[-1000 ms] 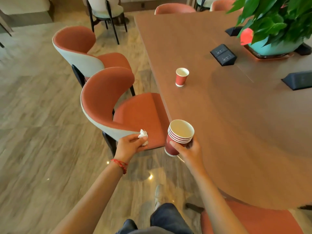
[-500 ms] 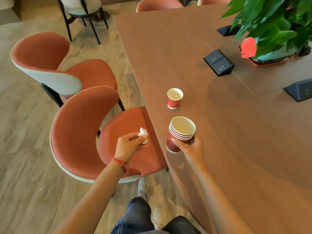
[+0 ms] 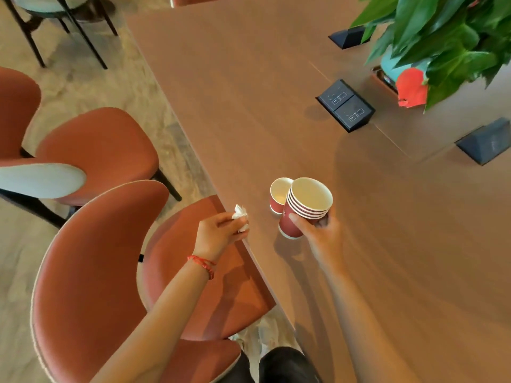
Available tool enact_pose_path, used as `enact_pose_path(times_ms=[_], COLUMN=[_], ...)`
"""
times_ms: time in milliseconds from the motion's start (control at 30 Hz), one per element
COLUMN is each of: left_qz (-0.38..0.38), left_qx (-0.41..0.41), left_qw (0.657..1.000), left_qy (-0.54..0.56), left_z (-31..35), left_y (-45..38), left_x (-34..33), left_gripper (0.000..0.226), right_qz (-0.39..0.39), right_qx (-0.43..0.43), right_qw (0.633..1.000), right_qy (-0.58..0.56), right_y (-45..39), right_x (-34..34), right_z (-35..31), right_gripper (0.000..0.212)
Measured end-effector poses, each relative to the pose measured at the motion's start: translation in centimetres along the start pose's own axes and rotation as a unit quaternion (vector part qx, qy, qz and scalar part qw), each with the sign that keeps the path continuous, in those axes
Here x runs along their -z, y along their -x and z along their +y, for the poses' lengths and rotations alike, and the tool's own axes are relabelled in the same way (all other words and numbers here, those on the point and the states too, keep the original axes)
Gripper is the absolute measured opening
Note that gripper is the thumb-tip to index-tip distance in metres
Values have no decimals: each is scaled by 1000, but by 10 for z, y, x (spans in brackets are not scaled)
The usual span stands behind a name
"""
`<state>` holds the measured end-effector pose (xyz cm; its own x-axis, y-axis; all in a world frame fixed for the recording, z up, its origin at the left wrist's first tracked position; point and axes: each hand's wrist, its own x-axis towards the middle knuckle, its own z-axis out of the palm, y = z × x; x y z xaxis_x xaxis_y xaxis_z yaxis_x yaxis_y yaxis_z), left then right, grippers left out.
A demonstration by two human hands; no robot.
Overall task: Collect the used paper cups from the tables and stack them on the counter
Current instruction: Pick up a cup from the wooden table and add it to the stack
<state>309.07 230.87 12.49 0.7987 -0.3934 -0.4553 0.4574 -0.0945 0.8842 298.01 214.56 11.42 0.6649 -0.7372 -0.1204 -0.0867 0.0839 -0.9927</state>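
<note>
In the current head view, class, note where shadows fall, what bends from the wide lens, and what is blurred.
Head view: soft shadows spread on the table beneath the cup stack and the right hand; the table edge and the chairs bow from lens distortion; the forearms blur slightly near the bottom; no harsh glare shows.

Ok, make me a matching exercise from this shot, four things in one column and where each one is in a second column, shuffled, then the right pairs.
Things
1. stack of red paper cups with white insides
2. single red paper cup
3. crumpled white tissue
4. potted green plant with a red flower

Places
A. pinched in the left hand
B. standing on the brown wooden table, just left of the stack
C. at the table's far right
D. held in the right hand

Pairs: 1-D, 2-B, 3-A, 4-C
</note>
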Motion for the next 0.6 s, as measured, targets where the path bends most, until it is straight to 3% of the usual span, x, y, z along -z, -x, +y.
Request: enact_pose_path(times_ms=[267,467,600], left_qz=[4,20,41], left_qx=[29,48,71], left_qw=[1000,999,996], left_qy=[-2,4,17], left_z=[0,-3,-7], left_y=[-36,-47,-52], left_x=[-6,-8,-5], left_gripper=[16,14,6], right_qz=[13,19,7], right_qx=[7,3,-3], right_qw=[1000,1000,998], right_qy=[-6,3,62], right_y=[-55,-86,-91], right_x=[-14,-22,-24], right_z=[3,10,27], right_gripper=[59,74,71])
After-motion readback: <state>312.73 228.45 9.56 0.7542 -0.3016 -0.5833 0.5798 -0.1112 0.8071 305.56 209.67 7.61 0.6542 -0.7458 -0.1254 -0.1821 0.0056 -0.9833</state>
